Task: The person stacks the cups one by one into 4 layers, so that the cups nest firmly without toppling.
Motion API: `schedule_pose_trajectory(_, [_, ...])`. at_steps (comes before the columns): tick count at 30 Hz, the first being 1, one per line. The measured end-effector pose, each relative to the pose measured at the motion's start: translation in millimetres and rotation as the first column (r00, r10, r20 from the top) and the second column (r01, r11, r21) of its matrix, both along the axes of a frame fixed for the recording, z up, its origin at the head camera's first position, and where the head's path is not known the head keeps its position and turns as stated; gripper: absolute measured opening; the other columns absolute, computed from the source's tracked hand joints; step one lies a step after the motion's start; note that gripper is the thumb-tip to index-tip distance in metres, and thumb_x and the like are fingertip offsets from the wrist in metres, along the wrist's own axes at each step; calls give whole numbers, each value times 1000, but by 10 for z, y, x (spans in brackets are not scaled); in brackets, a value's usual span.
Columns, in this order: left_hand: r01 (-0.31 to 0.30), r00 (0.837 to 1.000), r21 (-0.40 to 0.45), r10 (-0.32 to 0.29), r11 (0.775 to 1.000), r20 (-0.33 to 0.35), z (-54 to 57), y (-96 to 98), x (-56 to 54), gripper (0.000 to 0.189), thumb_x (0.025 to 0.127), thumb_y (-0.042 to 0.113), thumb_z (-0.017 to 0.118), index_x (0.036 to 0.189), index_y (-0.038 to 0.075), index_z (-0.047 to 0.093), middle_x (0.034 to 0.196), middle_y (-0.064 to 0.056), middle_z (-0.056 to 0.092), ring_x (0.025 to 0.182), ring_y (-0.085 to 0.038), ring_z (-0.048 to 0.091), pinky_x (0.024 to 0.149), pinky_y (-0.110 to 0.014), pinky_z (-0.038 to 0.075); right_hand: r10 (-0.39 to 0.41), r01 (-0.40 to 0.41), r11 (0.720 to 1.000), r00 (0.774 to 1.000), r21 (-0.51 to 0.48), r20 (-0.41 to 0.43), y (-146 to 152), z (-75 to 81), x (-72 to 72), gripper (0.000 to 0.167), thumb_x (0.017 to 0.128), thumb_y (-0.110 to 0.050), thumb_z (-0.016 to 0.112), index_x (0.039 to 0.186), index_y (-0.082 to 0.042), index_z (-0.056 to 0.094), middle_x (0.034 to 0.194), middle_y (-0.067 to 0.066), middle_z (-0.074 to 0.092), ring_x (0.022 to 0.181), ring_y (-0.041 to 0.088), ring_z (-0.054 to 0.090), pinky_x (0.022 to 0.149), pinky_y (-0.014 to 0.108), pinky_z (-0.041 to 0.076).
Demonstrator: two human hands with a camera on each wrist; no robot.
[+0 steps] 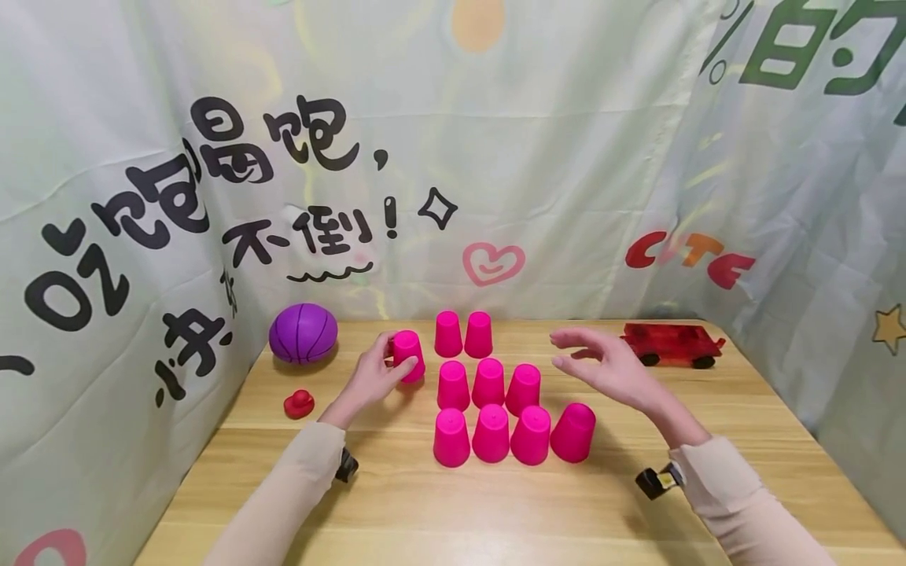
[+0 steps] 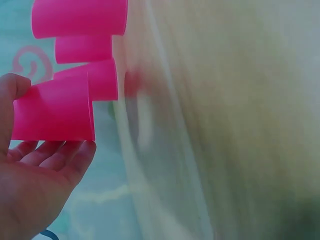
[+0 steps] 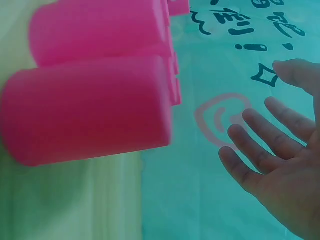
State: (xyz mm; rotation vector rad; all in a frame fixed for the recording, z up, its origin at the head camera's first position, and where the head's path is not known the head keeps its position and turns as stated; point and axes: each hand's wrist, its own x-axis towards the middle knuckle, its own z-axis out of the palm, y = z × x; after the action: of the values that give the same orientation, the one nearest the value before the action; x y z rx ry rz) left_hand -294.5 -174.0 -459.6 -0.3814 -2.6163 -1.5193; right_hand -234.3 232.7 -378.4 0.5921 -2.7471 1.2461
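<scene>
L hand (image 1: 375, 373) grips upturned pink cup (image 1: 408, 350); R hand (image 1: 607, 367) spread, nil held. Step: prob. cup positioning; next needs steady release.

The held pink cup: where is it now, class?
In the head view, the pink cup is left of centre, gripped by the left hand, between the purple basketball on its left and the farthest pair of pink cups on its right.
</scene>
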Motion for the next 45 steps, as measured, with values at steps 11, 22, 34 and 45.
schedule_pose_trajectory(11, [-39,999,7,39,999,5,-39,66,-264,59,99,15,72,150,1,46,126,-25,69,120,-38,68,100,-50,59,6,-7,996,1000,-91,-6,241,-416,372,47,97,-23,77,140,-13,62,135,7,70,114,3,68,99,35,60])
schedule_pose_trajectory(22, [-54,998,10,54,998,17,-129,135,-420,60,100,18,74,149,0,45,133,-26,66,126,-40,65,109,-54,54,11,-5,985,1000,-174,30,281,-748,535,53,93,-16,80,141,-4,61,133,21,70,111,4,69,93,30,61])
schedule_pose_trajectory(34, [-113,993,-43,115,993,32,-96,217,-520,59,100,20,73,149,0,48,133,-27,66,124,-40,64,109,-53,54,51,-11,972,985,-234,165,275,-969,536,69,90,-13,83,147,7,50,133,27,65,104,2,71,89,23,61])
schedule_pose_trajectory(45, [-106,992,-59,110,993,69,-100,245,-572,58,100,18,72,150,1,47,134,-26,66,123,-40,64,110,-52,54,63,-38,987,986,-158,154,306,-1043,564,68,88,-21,87,145,-1,55,124,13,72,108,1,69,94,21,59])
